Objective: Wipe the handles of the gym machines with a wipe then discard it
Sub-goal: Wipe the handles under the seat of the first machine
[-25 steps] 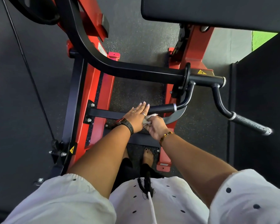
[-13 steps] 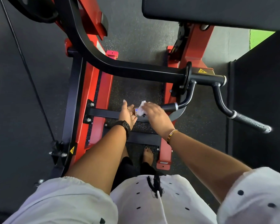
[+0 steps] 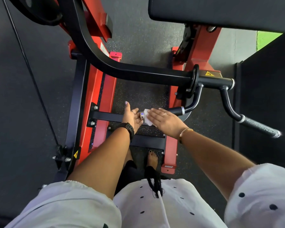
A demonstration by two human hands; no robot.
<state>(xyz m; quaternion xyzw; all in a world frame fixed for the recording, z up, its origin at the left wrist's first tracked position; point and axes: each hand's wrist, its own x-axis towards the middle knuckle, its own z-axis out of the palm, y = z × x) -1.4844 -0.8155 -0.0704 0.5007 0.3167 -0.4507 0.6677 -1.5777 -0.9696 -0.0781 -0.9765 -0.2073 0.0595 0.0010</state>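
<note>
Low in the middle, the machine's inner handle (image 3: 176,110) is a dark bar with a silver ring, and its end cap (image 3: 141,115) points left. A white wipe (image 3: 147,118) lies over the handle near that end. My right hand (image 3: 165,121) lies flat on the wipe with straight fingers and presses it on the bar. My left hand (image 3: 131,117) is beside the end cap, palm turned toward it, thumb raised, fingers relaxed. Most of the wipe is hidden under my right hand.
A second handle (image 3: 260,127) with a textured grip sticks out at the right. The black lever arm (image 3: 138,73) crosses above my hands. Red frame posts (image 3: 104,102) stand either side of my feet. A black pad (image 3: 220,10) hangs at top right.
My right hand went from gripping the wipe to lying flat over it on the handle. My left hand came off the top of the bar and turned palm-sideways at its end.
</note>
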